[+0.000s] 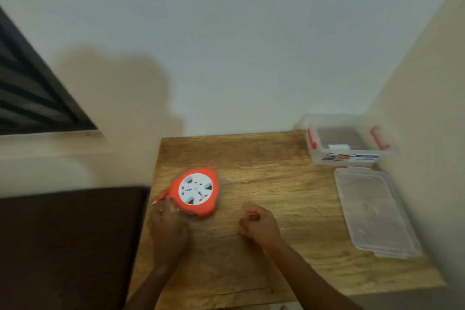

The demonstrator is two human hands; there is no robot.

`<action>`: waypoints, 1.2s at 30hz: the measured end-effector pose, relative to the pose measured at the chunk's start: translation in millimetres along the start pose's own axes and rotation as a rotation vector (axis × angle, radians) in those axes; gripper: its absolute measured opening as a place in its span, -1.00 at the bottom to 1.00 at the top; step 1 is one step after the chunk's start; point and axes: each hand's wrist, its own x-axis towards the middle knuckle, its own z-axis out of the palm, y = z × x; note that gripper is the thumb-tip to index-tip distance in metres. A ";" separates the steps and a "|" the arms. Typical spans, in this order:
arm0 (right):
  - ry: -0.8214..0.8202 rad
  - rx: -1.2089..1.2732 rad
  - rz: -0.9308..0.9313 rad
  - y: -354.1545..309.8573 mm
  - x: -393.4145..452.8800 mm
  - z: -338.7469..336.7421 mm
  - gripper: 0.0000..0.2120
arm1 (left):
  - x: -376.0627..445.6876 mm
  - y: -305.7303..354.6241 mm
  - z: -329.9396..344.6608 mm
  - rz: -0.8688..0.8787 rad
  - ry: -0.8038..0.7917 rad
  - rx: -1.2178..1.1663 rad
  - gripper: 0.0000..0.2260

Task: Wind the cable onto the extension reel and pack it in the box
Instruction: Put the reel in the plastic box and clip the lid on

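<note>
While left hand [169, 228] fingers splay against reel [195, 192] — right hand [258, 223] curled, empty — cable [159, 199] beyond fingertips may snag.

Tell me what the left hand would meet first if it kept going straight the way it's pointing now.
The left hand points up the table toward the orange extension reel and seems to be already at its near edge, beside the cable end. The reel comes first, though blur hides whether they are touching.
</note>
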 end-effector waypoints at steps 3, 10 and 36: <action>0.098 0.045 -0.017 7.1 -14.4 -45.6 -0.72 | -7.5 16.4 16.4 0.125 0.007 0.013 -0.31; 0.370 -0.048 -0.149 -10.1 -17.4 -176.4 -0.77 | 3.0 132.2 61.1 0.362 -0.079 -0.127 -0.33; 0.456 -0.586 -0.045 7.9 38.7 -374.7 -0.54 | 79.3 388.7 181.8 -0.260 -0.481 -0.570 -0.86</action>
